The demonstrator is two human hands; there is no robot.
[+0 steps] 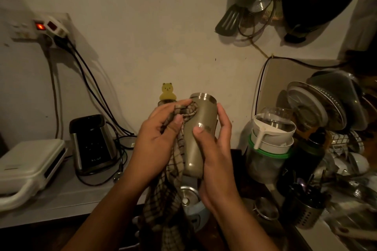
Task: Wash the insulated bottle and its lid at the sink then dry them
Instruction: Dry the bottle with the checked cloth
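Head view, step: I'm guessing I'm into the drying part now, since I'm rubbing a cloth (173, 169) on the bottle (201, 134) and no water is running that I can see.
Bottle: I'm holding it up in the air between both hands, in front of the wall, mouth end up and leaning a bit away from me. No lid on it, the steel rim is showing.
Right hand (214, 149): it's wrapping round the bottle's right side, fingers curled behind it and thumb pressing on the front. That's the hand doing the holding.
Left hand (157, 140): it's bunching the checked cloth, fingers and thumb pinching it, and pushing the wad against the bottle's upper left side just under the rim.
Cloth: the rest is hanging down loose past the bottle's base, toward the dark sink area.
Lid: honestly can't tell where it is. There's a steel-topped pale blue thing (187, 197) right below the bottle, but it's too dim to call it the lid.
Next move: probably turning the bottle in my right hand so the cloth reaches the sides and base it hasn't covered, then poking some cloth into the mouth.
Needs: a firm right grip while I'm rotating, because a damp smooth bottle is likely slippery, and the rack (326, 149) beside it is crammed.
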